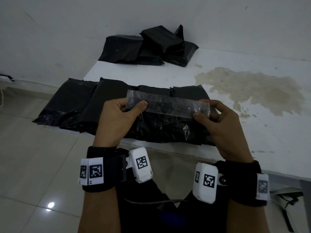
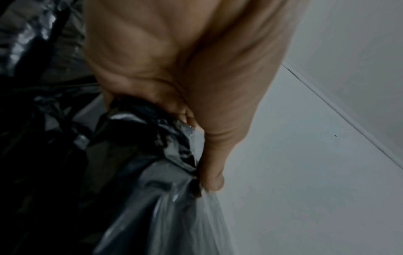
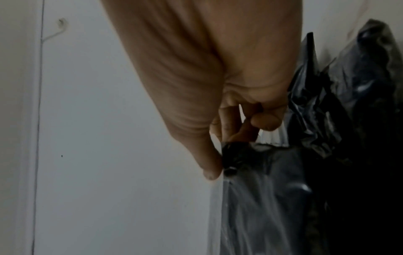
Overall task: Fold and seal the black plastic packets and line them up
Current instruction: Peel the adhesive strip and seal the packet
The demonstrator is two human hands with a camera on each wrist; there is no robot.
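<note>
Fingers (image 1: pixel 141 105) of both hands pinch clear strip (image 1: pixel 166 105) ends, hiding packet (image 1: pixel 168 126) top.

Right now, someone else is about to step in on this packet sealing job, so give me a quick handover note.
Left hand pinches the left end of the clear tape strip; right hand pinches its right end, strip stretched between them above the crinkled black packet at the near table edge.
Done: a row of folded packets lies beside it to the left.
Left: press the strip onto this packet, line it up, then work through the pile of packets by the wall; whether those are already sealed cannot be told.
</note>
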